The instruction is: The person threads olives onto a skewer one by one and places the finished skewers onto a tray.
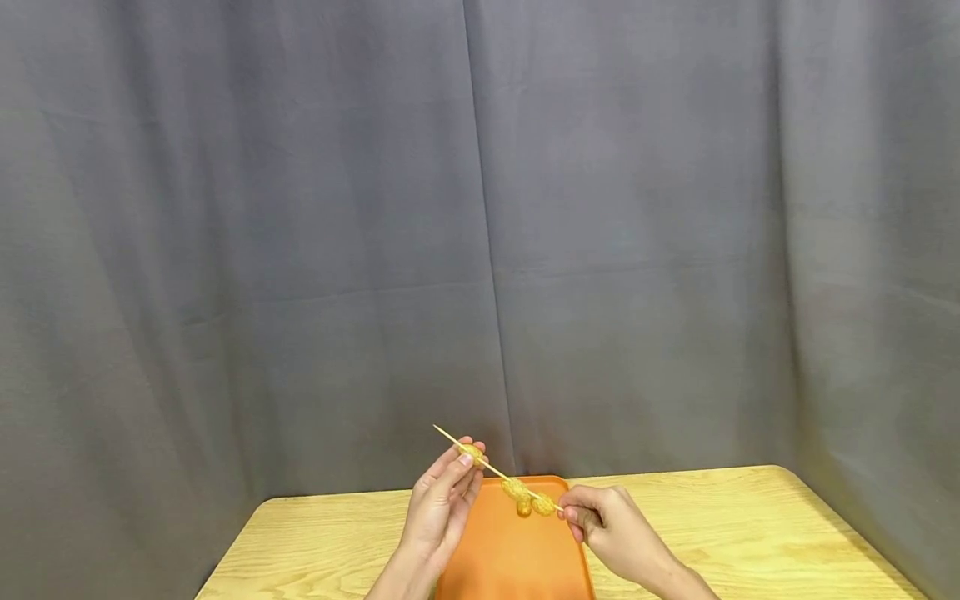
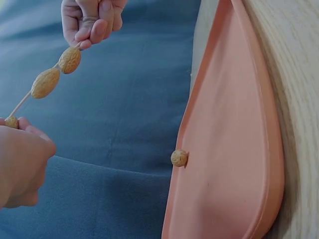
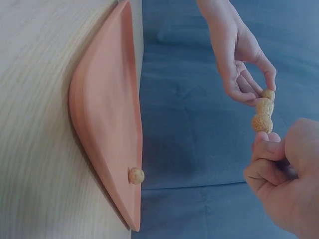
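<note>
A thin wooden skewer (image 1: 495,471) slants above the tray, its pointed end up and to the left. Two unshelled peanuts are threaded along it, one peanut (image 2: 45,83) just above another peanut (image 2: 70,60) near the lower end. My left hand (image 1: 438,508) pinches a third peanut (image 1: 472,455) between thumb and fingers, close to the point, with the skewer's tip sticking out beyond it. The skewer's other end is pinched by my right hand (image 1: 615,529), right beside the lowest peanut. One loose peanut (image 2: 179,158) lies on the orange tray (image 1: 517,558).
Under the tray is a light wood-grain table (image 1: 720,525). Grey curtains (image 1: 360,250) hang behind the table and along both sides.
</note>
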`<action>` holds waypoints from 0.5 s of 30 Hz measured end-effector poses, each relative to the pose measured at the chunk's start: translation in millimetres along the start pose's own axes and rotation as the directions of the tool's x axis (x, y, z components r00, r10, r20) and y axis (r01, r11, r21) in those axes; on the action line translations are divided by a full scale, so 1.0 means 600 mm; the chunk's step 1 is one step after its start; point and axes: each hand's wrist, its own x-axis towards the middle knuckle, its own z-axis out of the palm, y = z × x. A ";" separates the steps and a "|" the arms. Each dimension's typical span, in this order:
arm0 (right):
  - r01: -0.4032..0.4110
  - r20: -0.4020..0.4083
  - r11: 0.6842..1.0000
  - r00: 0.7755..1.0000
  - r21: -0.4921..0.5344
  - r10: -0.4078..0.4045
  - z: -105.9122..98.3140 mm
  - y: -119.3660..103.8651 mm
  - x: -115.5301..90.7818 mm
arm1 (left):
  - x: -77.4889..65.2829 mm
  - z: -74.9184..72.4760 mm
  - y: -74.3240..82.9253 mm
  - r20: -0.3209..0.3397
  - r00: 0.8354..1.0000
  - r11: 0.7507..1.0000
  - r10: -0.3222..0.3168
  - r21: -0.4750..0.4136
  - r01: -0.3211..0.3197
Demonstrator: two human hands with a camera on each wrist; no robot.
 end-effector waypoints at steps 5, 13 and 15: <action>-0.013 -0.016 1.000 1.000 0.005 0.013 0.004 0.000 -0.001 | 0.001 0.004 -0.008 -0.008 1.000 1.000 -0.013 0.008 0.013; -0.094 -0.010 0.995 0.995 0.039 0.094 0.009 -0.004 0.001 | -0.002 0.001 -0.019 -0.030 0.999 0.999 -0.038 0.004 0.038; -0.100 -0.016 0.995 0.995 0.023 0.100 0.008 -0.005 0.004 | 0.000 0.001 -0.021 -0.027 0.999 0.999 -0.037 0.014 0.037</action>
